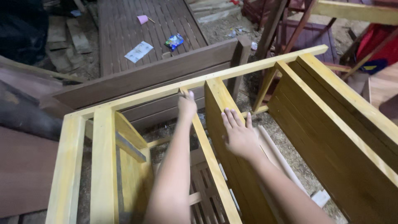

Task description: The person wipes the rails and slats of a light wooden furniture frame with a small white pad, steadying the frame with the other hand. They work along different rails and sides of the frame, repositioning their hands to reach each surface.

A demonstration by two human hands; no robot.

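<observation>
Under the spread, flat fingers of the right hand (239, 135) lies the yellow panel (232, 166), long axis running away, while the left hand (187, 105), just beside, curls closed around the thin slat (207, 153) near the top rail (199, 85).

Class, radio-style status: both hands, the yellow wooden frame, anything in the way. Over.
Left hand gripping thin yellow rail. Right hand flat, open on upright yellow panel. Brown slatted bed frame close behind; nothing between the hands.
</observation>
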